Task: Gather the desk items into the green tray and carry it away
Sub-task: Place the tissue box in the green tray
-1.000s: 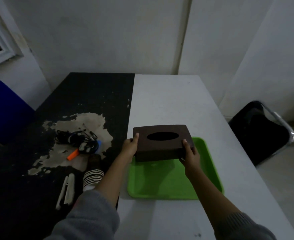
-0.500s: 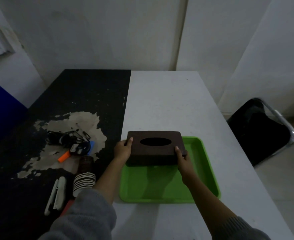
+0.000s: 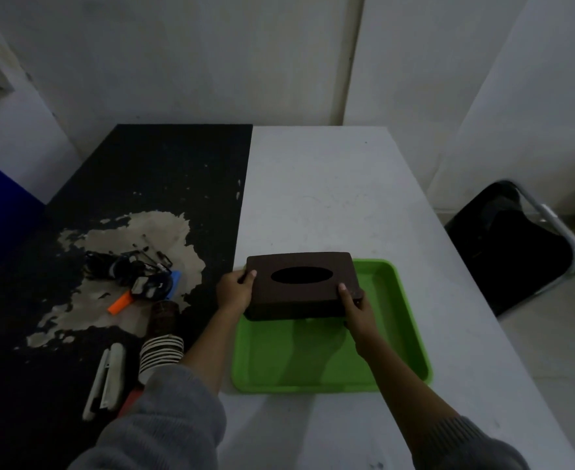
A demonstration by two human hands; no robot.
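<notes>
Left of the green tray (image 3: 409, 337), well out on the dark half of the tabletop (image 3: 330, 198), lie the things I have yet to gather. There is one white stapler (image 3: 107, 379) near me. Farther off is one orange marker (image 3: 120, 302). Beyond the marker is a black tangle (image 3: 116, 264) of cords and clips that is too dim to count, with one blue piece (image 3: 176, 278) at its edge. Closer to the tray is one striped stack of cups (image 3: 161, 351) with a dark brown piece at its far end. Something red peeks out by my left sleeve, and I cannot tell what it is.

My left hand (image 3: 234, 295) is at the tray's far left corner. Its fingers are clamped on the left end of the one brown tissue box (image 3: 301, 283), with the thumb on top. My right hand (image 3: 358, 312) has its fingers clamped on the box's right end in the same way. The box is level over the far part of the tray. I cannot tell whether its base touches the tray floor yet.

I judge the task barely begun. The box is the first item going in and nothing else lies inside the tray. Everything to the left of the tray remains to be gathered, and then the carry. To the right of the tray and off the tabletop stands one black chair (image 3: 506, 256).
</notes>
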